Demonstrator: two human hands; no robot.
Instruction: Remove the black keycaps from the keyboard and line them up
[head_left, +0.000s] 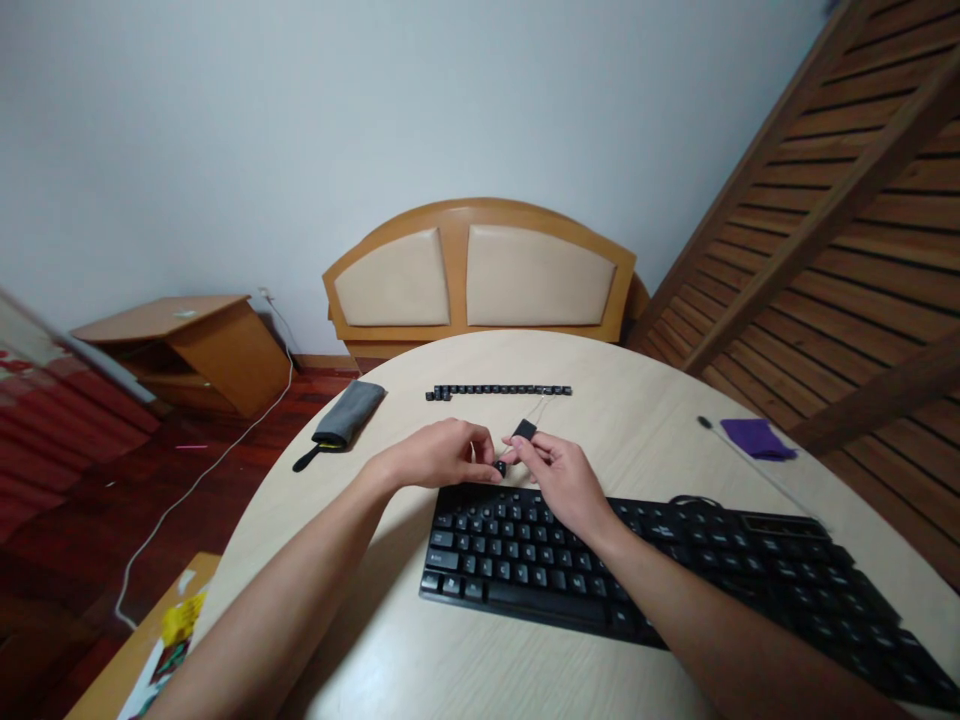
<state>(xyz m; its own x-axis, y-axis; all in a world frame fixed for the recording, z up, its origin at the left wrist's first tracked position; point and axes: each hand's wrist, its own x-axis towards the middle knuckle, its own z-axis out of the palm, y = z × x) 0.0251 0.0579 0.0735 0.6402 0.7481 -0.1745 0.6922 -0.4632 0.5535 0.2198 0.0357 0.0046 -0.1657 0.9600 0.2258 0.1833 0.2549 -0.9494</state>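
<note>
Our two hands meet, fingers pinched.
Our left hand (439,455) is curled, palm down, fingertips pointing right; our right hand (559,472) angles in from the right, thumb and forefinger closed. Both our forearms are bare and extended forward.

i read this as a home, likely a bedroom. far centre: padded wooden headboard (480,272) against a plain wall. far left: low wooden bedside cabinet (187,345) on dark red wood floor (90,500). right: slatted bed frame (847,200) leaning up. near: round pale table (637,400).
</note>
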